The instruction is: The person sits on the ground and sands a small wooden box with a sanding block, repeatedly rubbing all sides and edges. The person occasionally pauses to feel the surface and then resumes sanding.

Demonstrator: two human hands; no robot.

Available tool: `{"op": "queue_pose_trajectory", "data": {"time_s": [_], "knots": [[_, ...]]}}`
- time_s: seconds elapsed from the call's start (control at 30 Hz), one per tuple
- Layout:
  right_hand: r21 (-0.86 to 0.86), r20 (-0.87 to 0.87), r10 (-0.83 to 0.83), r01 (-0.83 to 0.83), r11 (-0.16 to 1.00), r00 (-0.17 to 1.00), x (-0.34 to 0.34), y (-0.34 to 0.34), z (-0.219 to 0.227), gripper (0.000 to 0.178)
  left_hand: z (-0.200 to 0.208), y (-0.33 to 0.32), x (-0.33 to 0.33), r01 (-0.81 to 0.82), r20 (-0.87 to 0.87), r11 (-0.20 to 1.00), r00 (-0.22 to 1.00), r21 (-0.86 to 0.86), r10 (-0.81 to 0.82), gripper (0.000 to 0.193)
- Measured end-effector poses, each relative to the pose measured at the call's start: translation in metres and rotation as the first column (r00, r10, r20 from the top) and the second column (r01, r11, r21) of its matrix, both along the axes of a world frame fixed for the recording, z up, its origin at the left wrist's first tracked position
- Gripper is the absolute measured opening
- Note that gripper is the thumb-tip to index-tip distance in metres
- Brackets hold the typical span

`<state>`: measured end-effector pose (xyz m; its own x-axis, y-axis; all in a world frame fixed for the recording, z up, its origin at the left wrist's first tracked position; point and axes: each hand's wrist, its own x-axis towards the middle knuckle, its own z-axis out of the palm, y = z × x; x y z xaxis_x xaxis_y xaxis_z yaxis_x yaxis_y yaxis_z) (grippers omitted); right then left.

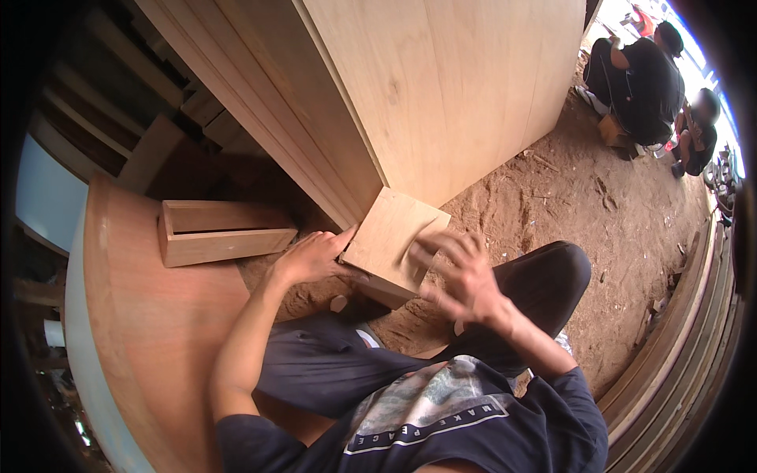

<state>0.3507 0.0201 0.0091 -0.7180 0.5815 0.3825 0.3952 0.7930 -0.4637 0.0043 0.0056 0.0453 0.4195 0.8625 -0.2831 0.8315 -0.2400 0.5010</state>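
In front of me a small wooden box with a flat, pale top sits against the lower corner of a large wooden panel piece. My left hand grips the box's left edge, thumb at the top and fingers partly hidden below. Over the right side of the box top is my right hand, smeared by motion. Beside its fingertips a thin curved dark line crosses the wood; I cannot make out whether it is a sheet's edge or a shadow.
An open, narrow wooden box rests on a curved brown wooden surface at left. Long planks lie along the right side. Sandy ground stretches between. Two people crouch or sit at the far right.
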Motion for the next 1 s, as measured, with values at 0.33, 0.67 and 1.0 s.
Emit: {"op": "queue_pose_trajectory", "data": {"time_s": [0.33,0.67,1.0], "knots": [[-0.019,-0.08,-0.072,0.071,0.997,0.994,0.01,0.024,-0.018,0.061,0.003,0.003,-0.003,-0.001,-0.095,0.997,0.995,-0.076,-0.007,0.06],[-0.074,-0.107,-0.123,0.116,0.991,0.987,0.012,0.031,-0.026,0.063,-0.011,0.0,-0.014,0.038,0.006,0.999,0.999,-0.009,-0.038,0.063],[0.077,-0.096,-0.131,0.138,0.987,0.987,0.003,0.013,-0.028,0.05,-0.02,-0.001,-0.017,0.019,0.013,1.0,1.0,0.001,-0.019,0.068]]}}
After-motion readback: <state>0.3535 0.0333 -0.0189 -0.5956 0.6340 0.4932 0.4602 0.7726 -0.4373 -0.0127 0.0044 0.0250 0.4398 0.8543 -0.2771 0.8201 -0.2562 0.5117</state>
